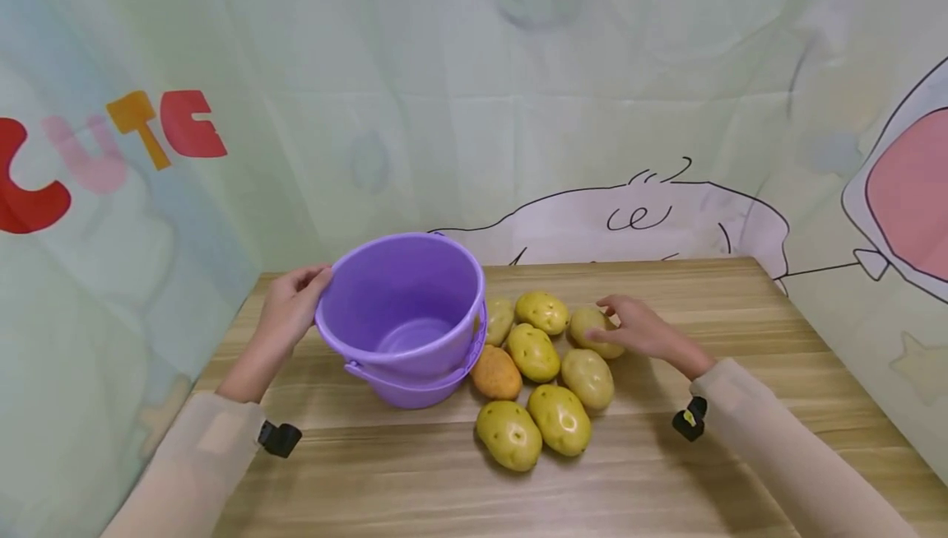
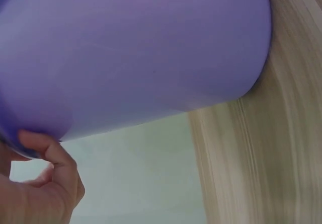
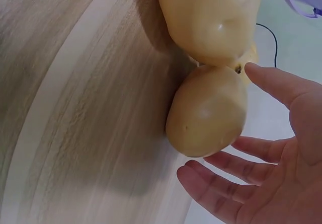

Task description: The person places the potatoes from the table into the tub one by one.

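1. On my right wrist feed I get a pale yellow, smooth oval potato [image 3: 206, 113], its skin faintly shiny with a small dimple. It lies at the right end of a loose cluster, nearer the surface's far edge than the lower part in my head view.
2. From the head view I read its long axis as slanting, one end toward the far left corner, the other toward the right edge.
3. The right hand [image 1: 640, 328] is beside it, fingers spread and thumb apart. I cannot tell how firmly, if at all, they touch it.
4. I count six other glossy yellow oval potatoes [image 1: 535, 354] and one orange-brown oval potato [image 1: 495, 374] along the bucket's right side.
5. The purple round plastic-looking bucket [image 1: 415, 369] stands toward the far left corner of the wood-grained surface [image 1: 355, 480]. Its mouth faces upward toward my head camera, and I see its bare inner floor.
6. The purple curved handle [image 1: 477, 353] hangs down the bucket's near right side.
7. The left hand [image 1: 290, 303] has its fingers curled over the bucket's left rim, gripping it.
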### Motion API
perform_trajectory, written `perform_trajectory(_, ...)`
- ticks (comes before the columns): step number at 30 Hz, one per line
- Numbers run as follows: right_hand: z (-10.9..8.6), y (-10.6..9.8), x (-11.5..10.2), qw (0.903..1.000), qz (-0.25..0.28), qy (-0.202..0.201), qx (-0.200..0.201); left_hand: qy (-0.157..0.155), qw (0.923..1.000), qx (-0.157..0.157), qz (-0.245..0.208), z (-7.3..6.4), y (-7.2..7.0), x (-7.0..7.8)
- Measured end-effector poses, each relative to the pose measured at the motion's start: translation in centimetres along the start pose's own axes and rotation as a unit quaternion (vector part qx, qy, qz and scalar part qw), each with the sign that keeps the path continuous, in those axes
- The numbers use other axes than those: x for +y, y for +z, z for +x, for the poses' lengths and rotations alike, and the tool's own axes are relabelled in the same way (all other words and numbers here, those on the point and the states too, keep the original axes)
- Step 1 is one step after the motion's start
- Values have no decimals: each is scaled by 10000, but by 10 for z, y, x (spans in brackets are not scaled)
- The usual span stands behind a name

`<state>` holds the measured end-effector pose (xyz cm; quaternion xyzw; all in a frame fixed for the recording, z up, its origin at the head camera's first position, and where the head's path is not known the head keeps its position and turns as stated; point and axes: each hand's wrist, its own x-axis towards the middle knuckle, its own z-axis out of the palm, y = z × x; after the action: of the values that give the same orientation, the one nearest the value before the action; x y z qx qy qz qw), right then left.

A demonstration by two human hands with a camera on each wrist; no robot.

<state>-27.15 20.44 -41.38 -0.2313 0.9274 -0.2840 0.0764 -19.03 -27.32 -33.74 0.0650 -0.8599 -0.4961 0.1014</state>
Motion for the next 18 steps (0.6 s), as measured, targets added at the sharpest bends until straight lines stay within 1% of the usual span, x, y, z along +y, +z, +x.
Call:
perform_trajectory(5,2,4,0,10000,-47,61,15,91,9999,120,0,2,1,1)
perform_trajectory(10,6,7,3,9999,-114,37,12,103,9998,158,-3,1,2,3)
perform_trajectory(15,9,9,0,9998,-198,-16,9,174,9996,207,51,0,3,3)
perform_trajectory(18,10,11,0,9995,-314,19,19,167,9996,232,60,0,3,3)
